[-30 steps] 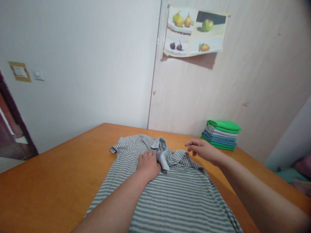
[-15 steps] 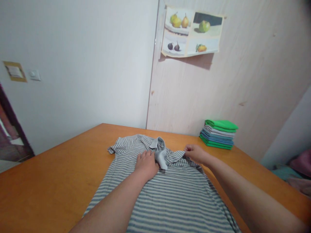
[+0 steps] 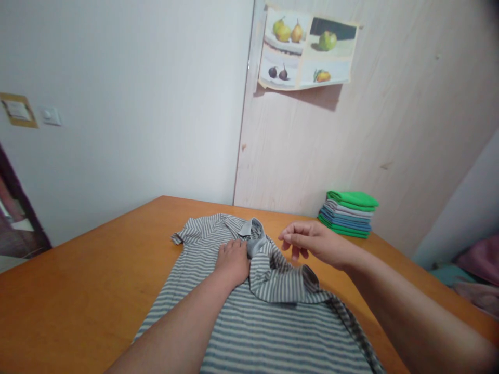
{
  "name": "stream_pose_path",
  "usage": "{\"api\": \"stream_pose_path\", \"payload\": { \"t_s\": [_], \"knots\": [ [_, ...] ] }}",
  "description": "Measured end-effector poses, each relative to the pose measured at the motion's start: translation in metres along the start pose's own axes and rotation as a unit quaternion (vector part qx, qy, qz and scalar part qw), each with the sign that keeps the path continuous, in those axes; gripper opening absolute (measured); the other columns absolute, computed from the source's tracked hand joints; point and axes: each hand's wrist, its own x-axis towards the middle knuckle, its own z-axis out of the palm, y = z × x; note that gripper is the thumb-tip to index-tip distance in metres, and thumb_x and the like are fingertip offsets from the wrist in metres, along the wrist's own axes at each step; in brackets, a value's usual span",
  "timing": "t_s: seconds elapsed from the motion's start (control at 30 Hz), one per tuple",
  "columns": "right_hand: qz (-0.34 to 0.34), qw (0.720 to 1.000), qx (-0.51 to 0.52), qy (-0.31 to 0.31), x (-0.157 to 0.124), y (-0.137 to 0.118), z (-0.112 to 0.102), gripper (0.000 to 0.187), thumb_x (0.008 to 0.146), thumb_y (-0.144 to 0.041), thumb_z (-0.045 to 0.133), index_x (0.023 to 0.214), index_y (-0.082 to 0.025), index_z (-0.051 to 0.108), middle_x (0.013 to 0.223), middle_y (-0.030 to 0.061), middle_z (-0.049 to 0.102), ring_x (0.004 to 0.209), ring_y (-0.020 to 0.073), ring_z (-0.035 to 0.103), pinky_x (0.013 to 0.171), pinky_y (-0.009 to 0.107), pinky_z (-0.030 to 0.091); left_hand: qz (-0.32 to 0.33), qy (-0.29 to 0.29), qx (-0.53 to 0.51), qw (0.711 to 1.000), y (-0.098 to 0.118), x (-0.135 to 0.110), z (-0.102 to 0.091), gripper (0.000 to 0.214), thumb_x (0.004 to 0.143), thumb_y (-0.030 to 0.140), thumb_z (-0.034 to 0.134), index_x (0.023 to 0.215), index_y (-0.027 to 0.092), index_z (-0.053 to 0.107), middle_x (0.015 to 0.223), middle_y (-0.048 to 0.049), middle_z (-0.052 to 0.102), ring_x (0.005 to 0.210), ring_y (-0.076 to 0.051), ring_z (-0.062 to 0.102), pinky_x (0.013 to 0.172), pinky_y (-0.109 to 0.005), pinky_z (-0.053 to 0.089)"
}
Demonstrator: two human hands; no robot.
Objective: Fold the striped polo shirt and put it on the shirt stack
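Pinned on one side, loose on the other!

Here's the left hand (image 3: 233, 262), flat on the striped shirt (image 3: 273, 332), fingers slightly apart, seemingly anchoring cloth beside the collar (image 3: 247, 228). Next along, one sleeve (image 3: 284, 284) flops inward over the chest; the right hand (image 3: 312, 241) hovers near it, fingers loosely curled, gripping nothing, apparently leaving the fabric slack. Below, an orange-brown table (image 3: 78, 285); around it, a wall switch (image 3: 51, 116), fruit pictures (image 3: 307, 49), then folded clothes (image 3: 346, 215) at the back right.
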Motion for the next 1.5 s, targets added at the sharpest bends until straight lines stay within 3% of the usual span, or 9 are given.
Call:
{"api": "stream_pose_path", "payload": {
  "t_s": [0.1,0.37,0.47,0.57,0.7,0.8,1.03,1.27,1.5],
  "knots": [
    [0.026,0.997,-0.042,0.066,0.001,0.018,-0.011,0.029,0.084,-0.043,0.061,0.099,-0.019,0.067,0.089,0.0042,0.070,0.065,0.0125,0.061,0.055,0.023,0.041,0.001,0.007,0.000,1.000,-0.001,0.000,0.002,0.050,0.090,0.031,0.044,0.138,0.021,0.051,0.149,-0.0110,0.049,0.138,-0.032,0.040,0.113,-0.051,0.031],
    [-0.037,0.959,-0.272,-0.071,-0.038,0.036,0.016,0.042,0.071,-0.046,0.078,0.106,-0.024,0.068,0.097,0.0029,0.068,0.085,0.0194,0.059,0.072,0.027,0.043,0.004,0.016,-0.001,1.000,0.000,-0.001,0.000,0.046,0.089,0.031,0.045,0.132,0.022,0.055,0.145,-0.0112,0.052,0.136,-0.033,0.042,0.110,-0.051,0.033],
    [-0.075,0.930,-0.352,-0.074,-0.047,0.039,0.038,0.018,0.073,-0.030,0.073,0.088,-0.023,0.067,0.089,0.0018,0.066,0.087,0.0199,0.057,0.075,0.029,0.040,0.001,0.014,0.001,1.000,0.001,-0.001,-0.002,0.042,0.090,0.031,0.045,0.129,0.024,0.056,0.143,-0.0105,0.054,0.136,-0.031,0.042,0.111,-0.049,0.031],
    [-0.048,0.962,-0.264,-0.050,-0.042,0.053,0.039,0.005,0.079,-0.023,0.060,0.076,-0.021,0.062,0.075,-0.0001,0.062,0.075,0.0157,0.054,0.066,0.025,0.039,-0.005,0.002,0.005,1.000,0.001,-0.001,-0.005,0.042,0.089,0.033,0.048,0.129,0.024,0.056,0.145,-0.0109,0.052,0.138,-0.031,0.040,0.113,-0.048,0.029],
    [0.056,0.990,-0.051,0.123,-0.033,0.091,-0.002,0.023,0.086,-0.043,0.054,0.080,-0.021,0.059,0.065,-0.0021,0.056,0.059,0.0130,0.050,0.052,0.023,0.037,-0.007,-0.007,-0.001,1.000,0.000,0.000,-0.007,0.051,0.087,0.037,0.050,0.136,0.023,0.051,0.145,-0.0117,0.052,0.139,-0.030,0.041,0.113,-0.047,0.030],
    [0.213,0.909,-0.131,0.333,-0.043,0.133,-0.049,0.031,0.085,-0.048,0.049,0.071,-0.022,0.058,0.063,0.0014,0.061,0.058,0.0161,0.055,0.053,0.027,0.041,-0.019,0.001,-0.012,1.000,0.000,0.002,-0.006,0.064,0.089,0.044,0.047,0.147,0.018,0.039,0.152,-0.0149,0.044,0.141,-0.030,0.040,0.114,-0.045,0.029],
    [0.325,0.804,-0.230,0.442,-0.091,0.200,-0.112,0.017,0.077,-0.035,0.056,0.076,-0.022,0.066,0.087,0.0184,0.071,0.086,0.0352,0.067,0.064,0.040,0.046,-0.027,-0.008,-0.010,1.000,0.000,0.003,-0.004,0.076,0.091,0.056,0.040,0.152,0.011,0.029,0.158,-0.0190,0.036,0.146,-0.031,0.033,0.116,-0.046,0.026],
    [0.125,0.904,-0.198,0.359,-0.044,0.156,-0.068,0.036,0.085,-0.048,0.047,0.085,-0.020,0.069,0.083,0.0068,0.071,0.078,0.0219,0.064,0.064,0.029,0.045,-0.020,-0.008,0.007,1.000,0.000,0.002,-0.006,0.070,0.092,0.056,0.039,0.146,0.012,0.040,0.153,-0.0184,0.042,0.142,-0.032,0.038,0.115,-0.046,0.028],
    [0.122,0.931,-0.212,0.272,0.036,0.119,-0.030,0.040,0.081,-0.050,0.060,0.059,-0.018,0.065,0.056,0.0026,0.061,0.057,0.0164,0.056,0.054,0.026,0.035,-0.014,0.001,0.003,1.000,0.002,0.001,-0.008,0.066,0.091,0.054,0.042,0.141,0.012,0.046,0.149,-0.0183,0.048,0.138,-0.033,0.043,0.113,-0.046,0.032]
  ]
}}
